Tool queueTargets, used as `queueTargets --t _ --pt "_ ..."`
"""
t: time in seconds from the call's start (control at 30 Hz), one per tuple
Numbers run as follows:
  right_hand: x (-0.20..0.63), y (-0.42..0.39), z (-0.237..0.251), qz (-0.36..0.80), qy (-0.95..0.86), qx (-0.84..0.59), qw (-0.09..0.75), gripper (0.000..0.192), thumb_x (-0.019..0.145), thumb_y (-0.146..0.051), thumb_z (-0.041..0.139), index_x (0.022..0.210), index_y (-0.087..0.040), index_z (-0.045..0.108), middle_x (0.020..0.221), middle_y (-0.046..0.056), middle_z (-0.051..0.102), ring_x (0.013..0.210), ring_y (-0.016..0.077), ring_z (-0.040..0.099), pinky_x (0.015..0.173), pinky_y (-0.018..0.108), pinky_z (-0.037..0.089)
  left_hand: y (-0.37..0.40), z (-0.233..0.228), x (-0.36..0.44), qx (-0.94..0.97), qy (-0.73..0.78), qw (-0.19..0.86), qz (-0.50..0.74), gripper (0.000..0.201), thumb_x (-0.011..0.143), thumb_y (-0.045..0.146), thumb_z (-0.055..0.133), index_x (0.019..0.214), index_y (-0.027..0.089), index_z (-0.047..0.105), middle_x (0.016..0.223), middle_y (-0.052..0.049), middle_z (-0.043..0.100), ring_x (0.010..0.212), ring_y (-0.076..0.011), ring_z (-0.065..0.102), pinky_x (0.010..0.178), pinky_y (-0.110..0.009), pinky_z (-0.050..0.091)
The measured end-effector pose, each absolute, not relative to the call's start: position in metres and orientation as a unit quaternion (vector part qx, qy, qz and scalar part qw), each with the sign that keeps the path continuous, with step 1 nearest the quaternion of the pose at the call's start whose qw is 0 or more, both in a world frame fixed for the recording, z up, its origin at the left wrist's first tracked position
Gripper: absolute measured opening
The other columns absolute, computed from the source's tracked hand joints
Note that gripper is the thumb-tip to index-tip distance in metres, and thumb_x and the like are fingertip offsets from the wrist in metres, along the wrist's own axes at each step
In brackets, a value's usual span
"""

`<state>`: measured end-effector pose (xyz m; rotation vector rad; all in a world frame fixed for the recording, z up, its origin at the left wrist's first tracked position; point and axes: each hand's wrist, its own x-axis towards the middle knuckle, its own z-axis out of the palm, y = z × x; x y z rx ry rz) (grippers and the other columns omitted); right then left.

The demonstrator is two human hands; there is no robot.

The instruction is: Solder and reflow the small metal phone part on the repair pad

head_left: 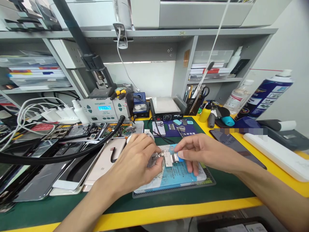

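Both hands meet over the blue phone (173, 175): the left hand (135, 161) pinches a small metal part (160, 158) at its top end, while the right hand (200, 149) pinches the pale strip (172, 158) joined to it, which looks only partly lifted away. Beneath them lie a grey mat (210, 181) and the green, yellow-edged bench (169, 211); opened phones (72, 167) crowd the space left of the left hand, and shelves (154, 33) rise beyond

Left hand (136, 162), right hand (199, 151) — fingertips pinched, nearly meeting.

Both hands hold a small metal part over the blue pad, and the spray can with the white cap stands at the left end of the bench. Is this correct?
Not quite. The head view shows the spray can at the right end of the bench. The rest holds: left hand and right hand pinch the metal part over the blue pad.
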<state>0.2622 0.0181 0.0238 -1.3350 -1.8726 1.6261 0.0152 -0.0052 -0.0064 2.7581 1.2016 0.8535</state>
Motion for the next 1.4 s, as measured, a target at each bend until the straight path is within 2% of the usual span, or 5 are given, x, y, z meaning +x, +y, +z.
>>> queueTargets --t 0.13,0.23,0.5,0.93,1.4 --pt "0.264 0.016 0.029 0.518 -0.689 -0.49 0.132 0.047 0.087 -0.052 0.071 0.117 -0.016 0.067 0.061 0.0 0.069 0.044 0.0132 0.057 0.045 0.025 0.047 -0.005 -0.007 0.015 0.883 0.39 0.011 0.263 0.016 0.095 0.026 0.058 0.099 0.016 0.069 0.091 -0.007 0.063 0.093 -0.0248 0.054 0.085 -0.043 0.042" --pt "0.264 0.013 0.032 0.461 -0.716 -0.512 0.113 0.05 0.08 -0.052 0.077 0.118 -0.02 0.069 0.057 -0.004 0.062 0.046 0.0123 0.051 0.044 0.023 0.04 -0.004 -0.009 0.016 0.883 0.393 0.006 0.255 0.016 0.094 0.026 0.058 0.097 0.015 0.069 0.09 -0.007 0.063 0.093 -0.0248 0.054 0.085 -0.043 0.042" --pt "0.259 0.008 0.028 0.297 -0.803 -0.501 0.125 0.027 0.084 -0.043 0.072 0.103 -0.024 0.075 0.069 -0.002 0.057 0.057 0.0131 0.049 0.053 0.025 0.037 -0.006 -0.006 0.015 0.887 0.406 0.027 0.218 0.018 0.095 0.029 0.055 0.099 0.019 0.07 0.094 -0.007 0.062 0.096 -0.0261 0.053 0.087 -0.046 0.042" --pt "0.257 0.007 0.028 0.292 -0.803 -0.506 0.115 0.031 0.085 -0.045 0.07 0.105 -0.023 0.075 0.066 -0.002 0.055 0.054 0.0134 0.046 0.052 0.026 0.034 -0.006 -0.001 0.011 0.88 0.399 0.032 0.254 0.021 0.084 0.012 0.051 0.089 0.019 0.07 0.088 -0.007 0.061 0.087 -0.0249 0.049 0.077 -0.045 0.039" --pt "0.258 0.007 0.025 0.287 -0.806 -0.504 0.12 0.029 0.086 -0.045 0.068 0.103 -0.024 0.077 0.068 -0.001 0.058 0.057 0.0141 0.048 0.053 0.026 0.035 -0.006 0.0 0.014 0.887 0.395 0.04 0.236 0.016 0.084 0.016 0.055 0.082 0.019 0.071 0.082 -0.006 0.06 0.086 -0.0249 0.051 0.079 -0.046 0.039"
